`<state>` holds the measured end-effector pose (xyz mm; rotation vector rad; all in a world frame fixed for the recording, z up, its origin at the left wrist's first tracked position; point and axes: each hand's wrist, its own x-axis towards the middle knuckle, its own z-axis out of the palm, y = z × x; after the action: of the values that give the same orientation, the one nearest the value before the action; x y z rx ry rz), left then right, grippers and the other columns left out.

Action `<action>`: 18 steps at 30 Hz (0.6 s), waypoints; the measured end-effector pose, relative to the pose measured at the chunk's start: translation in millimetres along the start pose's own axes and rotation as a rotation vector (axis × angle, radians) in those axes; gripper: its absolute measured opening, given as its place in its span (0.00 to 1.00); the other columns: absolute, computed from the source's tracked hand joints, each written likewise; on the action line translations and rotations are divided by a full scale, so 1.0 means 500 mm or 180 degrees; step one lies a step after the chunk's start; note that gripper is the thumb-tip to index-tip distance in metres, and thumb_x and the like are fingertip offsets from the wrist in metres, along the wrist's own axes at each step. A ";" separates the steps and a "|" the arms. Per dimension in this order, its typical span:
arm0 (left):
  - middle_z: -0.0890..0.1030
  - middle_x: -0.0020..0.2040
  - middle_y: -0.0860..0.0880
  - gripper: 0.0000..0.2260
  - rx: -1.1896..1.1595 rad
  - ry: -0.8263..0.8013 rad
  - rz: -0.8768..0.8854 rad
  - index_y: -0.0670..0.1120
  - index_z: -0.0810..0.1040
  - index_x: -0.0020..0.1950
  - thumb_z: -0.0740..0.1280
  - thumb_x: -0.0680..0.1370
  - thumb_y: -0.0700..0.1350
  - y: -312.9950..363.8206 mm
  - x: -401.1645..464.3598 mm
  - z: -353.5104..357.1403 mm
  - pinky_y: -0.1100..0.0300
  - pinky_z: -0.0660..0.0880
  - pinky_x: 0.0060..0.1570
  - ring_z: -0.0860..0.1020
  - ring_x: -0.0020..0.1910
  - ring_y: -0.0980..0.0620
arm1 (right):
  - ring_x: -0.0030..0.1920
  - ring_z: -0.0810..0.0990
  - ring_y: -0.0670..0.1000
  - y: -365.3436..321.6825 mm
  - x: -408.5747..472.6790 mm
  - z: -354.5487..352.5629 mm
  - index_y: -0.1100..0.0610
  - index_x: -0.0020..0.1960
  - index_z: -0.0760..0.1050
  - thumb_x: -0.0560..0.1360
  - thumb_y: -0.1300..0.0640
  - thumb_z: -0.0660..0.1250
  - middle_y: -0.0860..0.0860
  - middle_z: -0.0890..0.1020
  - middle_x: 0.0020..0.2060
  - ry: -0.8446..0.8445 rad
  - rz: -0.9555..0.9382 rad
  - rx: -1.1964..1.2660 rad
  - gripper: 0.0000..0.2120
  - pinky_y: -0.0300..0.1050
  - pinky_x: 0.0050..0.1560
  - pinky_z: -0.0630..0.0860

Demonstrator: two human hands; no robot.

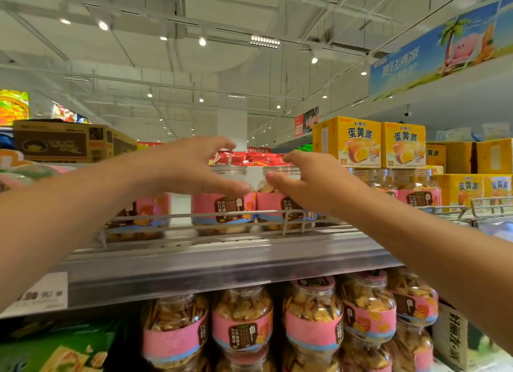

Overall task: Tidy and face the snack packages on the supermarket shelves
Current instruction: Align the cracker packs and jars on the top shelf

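Clear cracker jars with pink labels stand in a row on the top metal shelf (222,257), behind a wire rail. My left hand (191,167) reaches up to one jar (224,207), fingers spread over its lid and thumb at its shoulder; whether it touches is unclear. My right hand (308,180) is spread the same way at the neighbouring jar (273,209), thumb near its neck. Neither hand is closed round a jar. A third jar (141,216) stands further left, partly hidden by my left forearm. More of the same jars (241,321) fill the shelf below.
Yellow egg-yolk pie boxes (349,142) are stacked on jars at the right, with more yellow boxes (472,189) beside them. Brown cartons (63,142) sit top left. Red packets (258,159) lie behind the jars. A green package (58,352) is at the lower left.
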<state>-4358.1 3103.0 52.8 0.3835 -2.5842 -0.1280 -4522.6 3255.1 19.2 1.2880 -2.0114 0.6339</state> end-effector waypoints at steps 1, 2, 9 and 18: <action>0.68 0.73 0.55 0.41 -0.0146 0.0125 0.0049 0.58 0.65 0.73 0.67 0.63 0.71 0.001 -0.011 -0.011 0.58 0.65 0.61 0.68 0.69 0.53 | 0.59 0.77 0.52 -0.008 0.001 -0.006 0.55 0.71 0.67 0.76 0.33 0.57 0.53 0.78 0.63 0.0017 -0.0040 -0.0163 0.32 0.42 0.47 0.69; 0.72 0.70 0.55 0.37 -0.0287 0.0268 0.0112 0.58 0.69 0.71 0.66 0.64 0.70 -0.002 -0.022 -0.022 0.57 0.66 0.61 0.70 0.68 0.54 | 0.58 0.77 0.53 -0.019 0.002 -0.012 0.55 0.70 0.69 0.76 0.34 0.57 0.53 0.79 0.61 0.0082 -0.0111 -0.0277 0.31 0.42 0.46 0.69; 0.82 0.41 0.56 0.02 -0.0146 0.1172 -0.0070 0.54 0.82 0.46 0.72 0.74 0.49 -0.127 -0.138 -0.096 0.62 0.72 0.43 0.78 0.40 0.61 | 0.57 0.76 0.51 -0.177 0.003 0.017 0.50 0.65 0.73 0.76 0.40 0.62 0.49 0.78 0.60 0.0277 -0.0960 0.0399 0.21 0.43 0.48 0.68; 0.77 0.43 0.64 0.06 0.0364 0.0943 -0.0507 0.60 0.78 0.49 0.70 0.73 0.55 -0.308 -0.287 -0.202 0.75 0.65 0.33 0.74 0.39 0.72 | 0.36 0.68 0.41 -0.370 0.053 0.069 0.48 0.66 0.72 0.76 0.41 0.63 0.48 0.79 0.59 0.0036 -0.1103 0.0613 0.21 0.40 0.44 0.64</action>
<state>-4150.5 2996.3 45.3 0.6032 -2.2732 0.0202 -4370.0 3141.6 24.9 1.6940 -1.6912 0.6753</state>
